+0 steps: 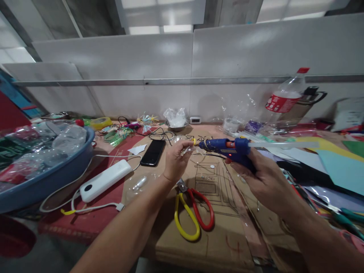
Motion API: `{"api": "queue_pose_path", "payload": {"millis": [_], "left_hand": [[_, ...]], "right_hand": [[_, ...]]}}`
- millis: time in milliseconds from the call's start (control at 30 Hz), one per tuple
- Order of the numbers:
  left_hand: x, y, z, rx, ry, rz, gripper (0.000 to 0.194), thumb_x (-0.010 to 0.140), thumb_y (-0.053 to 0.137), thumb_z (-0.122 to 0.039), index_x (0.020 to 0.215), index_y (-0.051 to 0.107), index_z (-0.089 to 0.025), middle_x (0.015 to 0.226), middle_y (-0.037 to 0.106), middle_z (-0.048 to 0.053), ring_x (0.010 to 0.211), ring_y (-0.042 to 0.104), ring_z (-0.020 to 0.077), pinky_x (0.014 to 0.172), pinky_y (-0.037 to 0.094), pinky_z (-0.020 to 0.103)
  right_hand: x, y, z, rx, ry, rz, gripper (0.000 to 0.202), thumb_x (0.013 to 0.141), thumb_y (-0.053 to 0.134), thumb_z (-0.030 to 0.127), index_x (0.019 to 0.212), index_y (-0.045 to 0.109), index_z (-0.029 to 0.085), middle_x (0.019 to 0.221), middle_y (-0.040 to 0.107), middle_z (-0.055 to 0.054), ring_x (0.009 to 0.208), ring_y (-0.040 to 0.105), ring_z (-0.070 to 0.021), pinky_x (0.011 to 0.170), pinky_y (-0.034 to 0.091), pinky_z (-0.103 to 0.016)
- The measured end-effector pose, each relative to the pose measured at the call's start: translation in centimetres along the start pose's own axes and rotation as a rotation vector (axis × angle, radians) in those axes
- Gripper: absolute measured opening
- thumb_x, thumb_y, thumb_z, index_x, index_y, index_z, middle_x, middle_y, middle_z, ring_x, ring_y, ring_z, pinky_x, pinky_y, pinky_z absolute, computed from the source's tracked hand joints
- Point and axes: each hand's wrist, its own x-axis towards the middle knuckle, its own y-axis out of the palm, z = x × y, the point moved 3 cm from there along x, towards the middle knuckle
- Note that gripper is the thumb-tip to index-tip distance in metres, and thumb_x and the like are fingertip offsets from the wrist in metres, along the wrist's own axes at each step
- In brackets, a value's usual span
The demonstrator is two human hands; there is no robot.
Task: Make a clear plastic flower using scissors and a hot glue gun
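Observation:
My right hand (261, 178) is wrapped round the handle of a blue hot glue gun (237, 148). A long translucent glue stick (284, 144) sticks out of its back, and a small red light glows on its side. The gun's nozzle points left at the fingertips of my left hand (178, 157), which pinch a small yellow piece (194, 141) too small to make out fully. Clear plastic shows below those fingers. Nearer to me, scissors (193, 212) with one yellow and one red handle lie on the cardboard (170, 231), their blades pointing away.
At left, a blue basin (65, 170) holds crushed plastic bottles. A white power bank (105, 180) with a cable and a black phone (152, 152) lie left of my hand. A large bottle (284, 96) stands back right, with coloured sheets (341, 167) and pliers (347, 218) in front.

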Motion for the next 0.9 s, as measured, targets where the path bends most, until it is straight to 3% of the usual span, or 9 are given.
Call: {"api": "queue_pose_path", "payload": {"millis": [900], "left_hand": [[-0.13, 0.12, 0.2, -0.014, -0.04, 0.022, 0.009, 0.089, 0.067, -0.021, 0.096, 0.071, -0.019, 0.096, 0.076, 0.006, 0.088, 0.072, 0.0161, 0.082, 0.056, 0.028]], "right_hand": [[-0.11, -0.12, -0.16, 0.009, 0.073, 0.026, 0.021, 0.097, 0.053, 0.036, 0.11, 0.062, 0.021, 0.088, 0.069, -0.005, 0.072, 0.06, -0.0212, 0.065, 0.045, -0.033]]}}
